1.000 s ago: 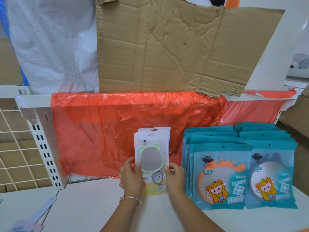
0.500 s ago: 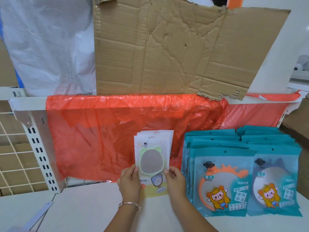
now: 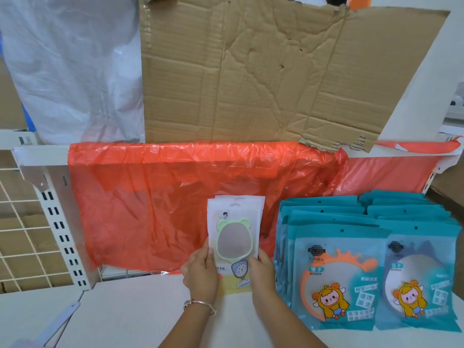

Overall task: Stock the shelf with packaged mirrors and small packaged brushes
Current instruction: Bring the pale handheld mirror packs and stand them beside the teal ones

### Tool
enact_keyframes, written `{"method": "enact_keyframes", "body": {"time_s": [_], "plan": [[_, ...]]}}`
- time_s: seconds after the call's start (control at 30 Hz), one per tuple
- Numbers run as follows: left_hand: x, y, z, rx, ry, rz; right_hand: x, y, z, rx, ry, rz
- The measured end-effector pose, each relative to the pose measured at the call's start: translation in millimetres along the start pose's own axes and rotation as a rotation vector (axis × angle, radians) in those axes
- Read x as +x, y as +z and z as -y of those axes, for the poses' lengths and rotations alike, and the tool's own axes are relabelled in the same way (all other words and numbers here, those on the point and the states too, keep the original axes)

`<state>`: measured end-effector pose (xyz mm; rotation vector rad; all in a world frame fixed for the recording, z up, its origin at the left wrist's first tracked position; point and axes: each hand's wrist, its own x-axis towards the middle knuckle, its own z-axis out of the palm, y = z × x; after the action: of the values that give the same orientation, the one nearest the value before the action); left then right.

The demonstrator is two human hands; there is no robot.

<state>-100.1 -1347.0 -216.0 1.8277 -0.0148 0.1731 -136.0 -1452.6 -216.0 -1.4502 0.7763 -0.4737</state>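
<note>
Head view: a small stack of white packs [image 3: 236, 222] is stood upright on the shelf [image 3: 138, 310], just left of the teal packs [image 3: 339, 272], probably so that a row can be squared up beside them. Its left edge is pinched by the left hand [image 3: 200, 275] and its right edge by the right hand [image 3: 263, 275]. A green bear-eared mirror is shown through the front pouch, and at least 2 more edges are seen behind it.

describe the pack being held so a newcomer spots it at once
On the white shelf, before the red plastic sheet, the left hand and right hand hold a small stack of packets upright, beside the teal mirror packs. It alone is white, its front showing a green bear-eared mirror.
</note>
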Motion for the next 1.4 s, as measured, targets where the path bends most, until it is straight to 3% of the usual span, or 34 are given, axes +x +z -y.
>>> {"method": "enact_keyframes", "body": {"time_s": [0.17, 0.47, 0.77, 0.93, 1.1, 1.4], "plan": [[5, -4, 3, 0.081, 0.021, 0.049, 1, -2, -1, -0.069, -0.067, -0.007], [-2, -28, 11, 0.161, -0.055, 0.082, -24, -8, -18, -0.279, 0.096, -0.038], [-24, -67, 16, 0.172, -0.088, 0.092, -64, -8, -25, -0.317, 0.007, -0.091], [-33, -126, 25, 0.113, -0.102, 0.094, -103, 20, -25, -0.286, -0.013, 0.098], [-33, -220, 29, 0.002, -0.12, -0.062, -158, 82, -12, -0.276, -0.037, 0.313], [-82, -468, 77, 0.11, -0.269, -0.337, -316, 242, -16, -0.442, -0.191, 0.778]]}}
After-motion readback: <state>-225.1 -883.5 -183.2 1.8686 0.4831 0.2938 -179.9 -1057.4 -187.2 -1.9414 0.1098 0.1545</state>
